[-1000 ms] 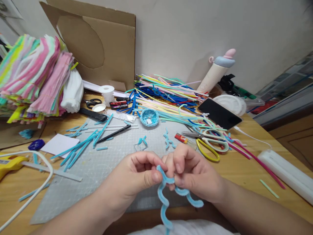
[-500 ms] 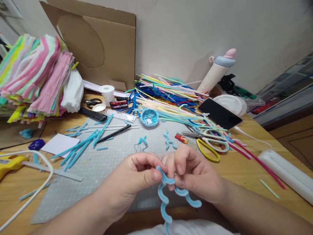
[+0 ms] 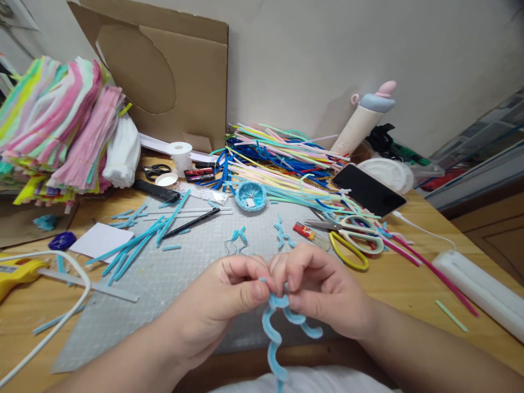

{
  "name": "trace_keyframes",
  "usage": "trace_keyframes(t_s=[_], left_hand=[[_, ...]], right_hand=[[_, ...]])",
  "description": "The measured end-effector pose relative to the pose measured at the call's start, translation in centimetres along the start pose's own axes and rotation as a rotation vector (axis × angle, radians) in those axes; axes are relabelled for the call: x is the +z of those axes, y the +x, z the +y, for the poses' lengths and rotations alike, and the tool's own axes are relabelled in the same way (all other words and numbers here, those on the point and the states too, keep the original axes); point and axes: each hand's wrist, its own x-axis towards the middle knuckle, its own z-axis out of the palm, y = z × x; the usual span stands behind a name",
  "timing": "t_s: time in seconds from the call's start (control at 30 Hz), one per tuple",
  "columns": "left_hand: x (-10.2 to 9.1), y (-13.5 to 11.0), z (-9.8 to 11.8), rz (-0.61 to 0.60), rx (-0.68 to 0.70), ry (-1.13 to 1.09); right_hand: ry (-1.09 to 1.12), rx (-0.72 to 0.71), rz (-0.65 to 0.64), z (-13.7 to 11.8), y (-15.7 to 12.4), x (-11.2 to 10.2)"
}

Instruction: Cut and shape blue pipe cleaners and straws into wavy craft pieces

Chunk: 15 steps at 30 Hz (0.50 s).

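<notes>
Between my two hands is a light blue pipe cleaner (image 3: pixel 272 331) bent into waves, near the front edge of the grey cutting mat (image 3: pixel 164 327). My left hand (image 3: pixel 235 289) pinches its upper end between thumb and forefinger. Close against it, my right hand (image 3: pixel 321 289) grips the piece with thumb and curled fingers. One long wavy strand hangs down past the mat's edge; a shorter one curls out below my right thumb. The fingertips partly cover where the strands meet. Beyond my hands, small wavy blue pieces (image 3: pixel 280 232) lie on the mat.
Scissors with yellow and white handles (image 3: pixel 347 248) lie right of my hands, near a phone (image 3: pixel 368 188). A blue fuzzy bowl shape (image 3: pixel 250 196) sits behind. Cut blue pipe cleaners (image 3: pixel 135 248) and a yellow glue gun (image 3: pixel 20 278) are left. A pile of coloured pipe cleaners (image 3: pixel 282 158) lies behind.
My right hand has drawn slightly left, closer to my left hand, and its fingers have closed down more. The shorter wavy strand has shifted left and up with it.
</notes>
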Motion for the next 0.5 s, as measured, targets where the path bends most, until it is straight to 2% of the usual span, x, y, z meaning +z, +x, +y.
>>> trace_keyframes(t_s=[0.13, 0.23, 0.3, 0.4, 0.5], left_hand=[[0.03, 0.09, 0.23, 0.083, 0.086, 0.113], [-0.05, 0.25, 0.34, 0.185, 0.137, 0.171], [-0.11, 0.35, 0.35, 0.27, 0.157, 0.188], [-0.19, 0.45, 0.29, 0.361, 0.142, 0.183], [-0.36, 0.53, 0.17, 0.363, 0.092, 0.143]], right_hand=[[-0.154, -0.026, 0.111, -0.26, -0.16, -0.15], [-0.354, -0.128, 0.274, -0.28, -0.03, -0.21], [-0.477, -0.181, 0.328, -0.21, 0.07, -0.19], [-0.62, -0.201, 0.312, -0.1, 0.1, -0.04], [-0.709, -0.168, 0.265, 0.05, 0.06, 0.14]])
